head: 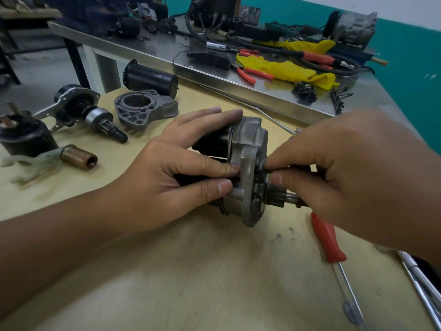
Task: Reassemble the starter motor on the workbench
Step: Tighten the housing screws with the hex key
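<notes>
between the two hands, on the pale worktop [214,271], lies the part-built starter motor [241,173], on its side with its black body to the left and its grey cast end housing [248,163] facing right. the left hand [167,177] has its grip curled over the black body, thumb and fingertips pressed against the housing rim, steadying it. the right hand [334,177] has its grip closed to a pinch, thumb and forefinger on a small dark piece at the housing face, just above the pinion shaft [284,199] that sticks out toward that palm; what the piece is cannot be told, it is too small and partly hidden. as a judgement, the main stack is already joined: body, housing and pinion sit together as one unit. the job looks well short of done, though. well to the left of the left grip lie loose parts: a second grey housing [143,108], a black cylinder [150,77] behind it, a geared drive assembly [93,113], a dark round part [26,137] at the edge and a copper-coloured sleeve [80,156]. whether all belong to this unit cannot be told. just below the right grip a red-handled screwdriver [328,237] rests on the worktop, unheld, so tightening of fasteners probably remains.
</notes>
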The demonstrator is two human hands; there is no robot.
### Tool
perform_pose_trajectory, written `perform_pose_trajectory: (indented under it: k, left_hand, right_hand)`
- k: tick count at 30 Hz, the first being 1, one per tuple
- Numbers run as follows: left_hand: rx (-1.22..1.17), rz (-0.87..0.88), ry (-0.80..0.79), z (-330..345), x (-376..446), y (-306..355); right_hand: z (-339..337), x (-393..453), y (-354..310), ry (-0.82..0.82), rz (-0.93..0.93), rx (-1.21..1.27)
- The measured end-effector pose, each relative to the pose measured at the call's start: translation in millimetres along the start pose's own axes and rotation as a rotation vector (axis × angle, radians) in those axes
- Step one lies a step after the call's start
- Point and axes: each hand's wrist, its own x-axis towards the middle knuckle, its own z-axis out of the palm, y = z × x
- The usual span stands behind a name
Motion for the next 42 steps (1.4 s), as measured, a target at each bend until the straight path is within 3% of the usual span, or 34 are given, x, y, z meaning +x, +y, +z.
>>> perform_pose_trajectory:
  k: [3, 8, 15, 18, 23, 26, 42]
  left_hand:
    - [-0.019, -0.004, 0.004, 1, 0, 1]
    - [-0.032, -0.007, 0.015, 3, 0, 1]
    - [-0.003, -0.006, 0.019, 2, 2, -3]
    - [0.071, 0.024, 0.059, 2, 2, -5]
    - [0.397, 0.239, 0.121, 10, -7, -2]
    - [0.452, 0.249, 0.139, 19, -10, -1]
    - [0.368, 0.253, 0.201, 21, -3, -5]
  right_hand:
    - [-6, 6, -9, -0.079, 0.015, -0.092]
    - [-5, 8, -9, -0.021, -0.025, -0.114]
    - [-7, 14, 10, -0.088, 0.062, 0.271]
    - [1, 6, 12, -0.028, 0.128, 0.206]
    - [23, -23, 8, 0.169, 0.255, 0.214]
    - [35, -32, -2, 0.213, 0.289, 0.261]
    - [27, -24, 12, 0.201, 0.090, 0.177]
